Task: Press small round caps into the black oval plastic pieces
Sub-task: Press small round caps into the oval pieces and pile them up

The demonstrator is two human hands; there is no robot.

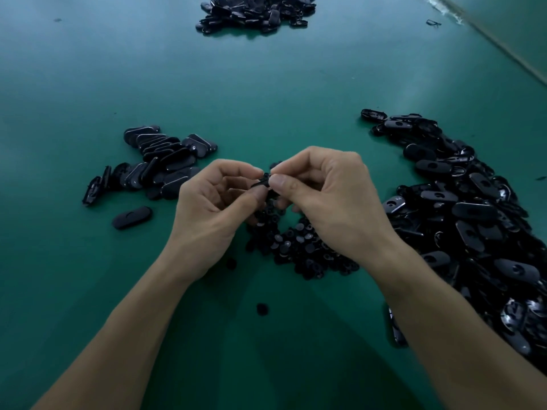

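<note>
Left hand and right hand meet over surface middle, fingers curled, both pinching black oval piece; cap pile beneath; oval-piece heap along right edge.

Fig.: Green tabletop, dimly lit, w/ pale glare streaks across its top; its far edge runs diagonally at upper rt., grey-green surface beyond.
</note>
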